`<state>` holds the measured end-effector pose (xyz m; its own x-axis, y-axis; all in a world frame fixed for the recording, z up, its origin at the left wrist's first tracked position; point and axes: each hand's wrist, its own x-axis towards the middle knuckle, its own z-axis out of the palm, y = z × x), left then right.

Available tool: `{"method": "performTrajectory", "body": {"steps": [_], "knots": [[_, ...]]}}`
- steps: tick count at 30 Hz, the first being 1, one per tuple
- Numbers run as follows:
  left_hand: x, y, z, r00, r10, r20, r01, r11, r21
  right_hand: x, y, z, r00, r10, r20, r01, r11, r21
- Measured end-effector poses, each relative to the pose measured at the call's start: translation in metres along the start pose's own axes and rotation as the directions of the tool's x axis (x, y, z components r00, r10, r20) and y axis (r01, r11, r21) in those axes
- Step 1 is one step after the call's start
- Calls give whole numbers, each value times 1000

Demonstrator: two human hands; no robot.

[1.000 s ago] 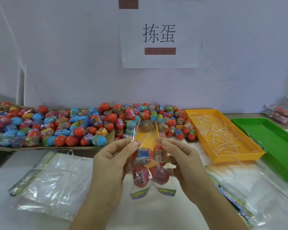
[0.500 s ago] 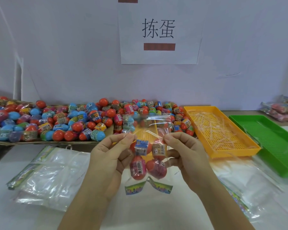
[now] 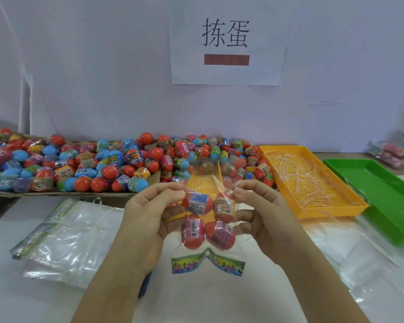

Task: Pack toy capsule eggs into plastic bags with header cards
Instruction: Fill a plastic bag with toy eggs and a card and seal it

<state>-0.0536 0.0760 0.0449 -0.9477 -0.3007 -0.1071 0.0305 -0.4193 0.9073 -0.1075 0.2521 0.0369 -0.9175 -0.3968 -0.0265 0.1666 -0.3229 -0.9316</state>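
Holding a clear plastic bag up over the white table, open mouth turned upward and the colourful header card hanging at its lower end. Pinching the bag's upper left side with the left hand, thumb against curled fingers; pinching the upper right side the same way with the right hand, lower fingers tucked behind the film and only partly seen. Inside the bag, four capsule eggs in two rows, labels too blurred to read. Directly behind the bag, glimpsed through its film, a small yellow tray, mostly covered. Behind and left of the bag, a heap of loose capsule eggs on cardboard, cut off at the left edge. Left of the bag, lying flat, a stack of empty bags. Right of the bag, a large yellow perforated tray holding thin clear strips; further right, a green tray, cropped by the frame. Far right of the bag, filled packs, blurred. Below the bag, under the left wrist, a dark blue thing, too hidden to identify. Above the bag, on the wall, a paper sign.
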Motion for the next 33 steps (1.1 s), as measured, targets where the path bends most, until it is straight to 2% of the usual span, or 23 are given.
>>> {"method": "performTrajectory", "body": {"steps": [6, 10, 15, 19, 29, 33], "knots": [[-1, 3, 0, 999, -22, 24, 23, 998, -50, -1, -4, -7, 994, 44, 96, -47, 998, 32], [-2, 6, 1, 996, -16, 93, 26, 993, -112, -2, -8, -13, 994, -10, 107, 8, 1000, 17], [-2, 4, -1, 987, -62, 149, 79, 991, -110, -3, -10, -17, 988, -90, 123, 95, 995, -39], [-3, 4, -1, 979, -26, 204, 36, 998, -42, -2, -12, -23, 973, -165, 164, 177, 982, -64], [-9, 8, -1, 928, 84, 363, -53, 994, -95, -6, -15, -25, 916, -289, 278, 303, 953, -10], [-12, 9, -1, 896, 126, 426, -108, 992, -64, -8, -18, -27, 900, -303, 314, 327, 945, -23]]}}
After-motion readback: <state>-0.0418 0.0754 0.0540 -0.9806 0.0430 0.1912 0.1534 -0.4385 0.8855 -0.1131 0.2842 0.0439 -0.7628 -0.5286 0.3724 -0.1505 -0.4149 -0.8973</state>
